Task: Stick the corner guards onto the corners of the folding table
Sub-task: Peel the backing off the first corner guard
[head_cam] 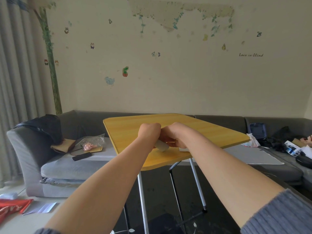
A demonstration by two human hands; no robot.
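Observation:
A yellow wood-grain folding table (211, 130) on thin metal legs stands in front of me. Both my hands meet above its middle. My left hand (149, 132) is curled into a fist, and my right hand (173, 135) is closed beside it, the two touching. Between and below them a whitish corner guard (162, 145) sticks out; both hands seem to grip it. A small pale piece (184, 149) lies on the tabletop just right of my right hand. The table's near corner (145, 168) and left far corner (105, 120) are bare.
A grey corner sofa (67, 166) wraps behind the table, carrying a black bag (45, 127), a phone (82, 156), plastic wrapping (92, 142) and clutter on the right (290, 146). A white plastic bag (253, 141) hangs by the table's right corner. Red packaging (11, 208) lies lower left.

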